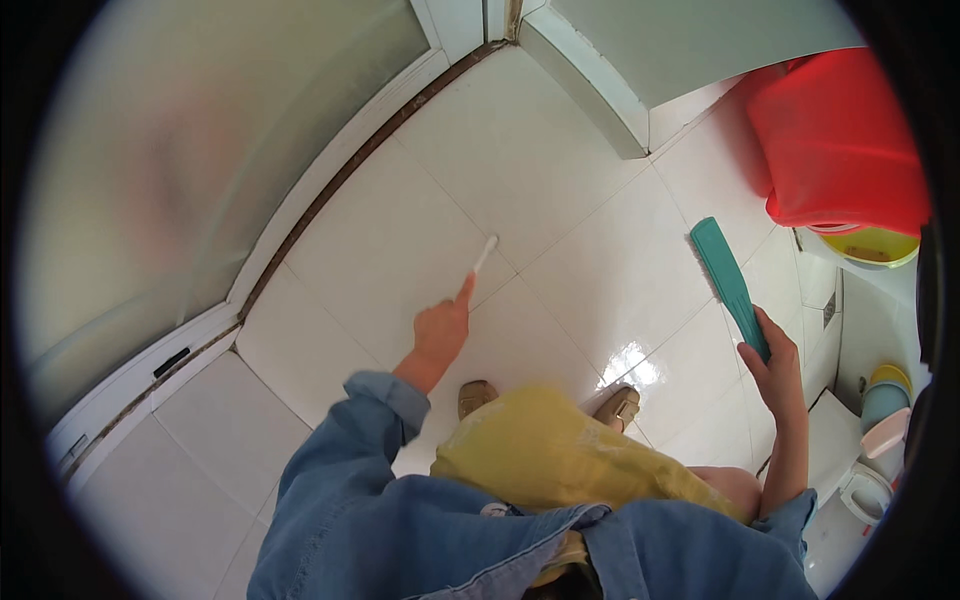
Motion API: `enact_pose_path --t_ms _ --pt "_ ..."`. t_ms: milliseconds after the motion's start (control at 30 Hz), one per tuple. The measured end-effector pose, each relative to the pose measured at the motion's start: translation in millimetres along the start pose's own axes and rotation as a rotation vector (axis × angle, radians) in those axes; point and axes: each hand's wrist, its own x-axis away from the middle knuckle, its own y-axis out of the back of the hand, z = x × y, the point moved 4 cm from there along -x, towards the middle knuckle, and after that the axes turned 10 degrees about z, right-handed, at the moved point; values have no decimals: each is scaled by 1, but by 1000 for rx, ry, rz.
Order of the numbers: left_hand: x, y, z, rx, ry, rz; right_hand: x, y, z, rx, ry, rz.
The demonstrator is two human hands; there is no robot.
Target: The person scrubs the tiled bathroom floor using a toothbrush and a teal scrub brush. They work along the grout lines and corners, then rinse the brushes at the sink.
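Observation:
My left hand [441,330] is closed around a slim white stick [486,253] with a rounded tip, perhaps a toothbrush. Its index finger lies along the stick, which points away from me over the pale floor tiles [420,225]. I cannot tell whether the tip touches the floor. On the other side, my right hand [776,367] grips the handle of a teal plastic scrubbing brush [721,262]. The brush head points up and away, and its short bristles face left.
A frosted glass sliding door [225,150] with a white frame runs along the left. Red fabric [840,142] hangs over a yellow basin [874,247] at right. Below that stand a blue-grey container [885,405] and a pink scoop [886,433]. My shoes [621,406] are on the tiles.

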Motion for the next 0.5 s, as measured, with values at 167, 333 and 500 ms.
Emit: enact_pose_path --t_ms 167,333,500 --pt "-63 44 61 -10 332 -77 2 -1 -3 -18 -18 48" --pt "-100 48 39 -9 267 -29 3 8 2 -37 -38 2" --pt "-193 93 69 -82 215 -83 6 6 -6 -15 -58 30"
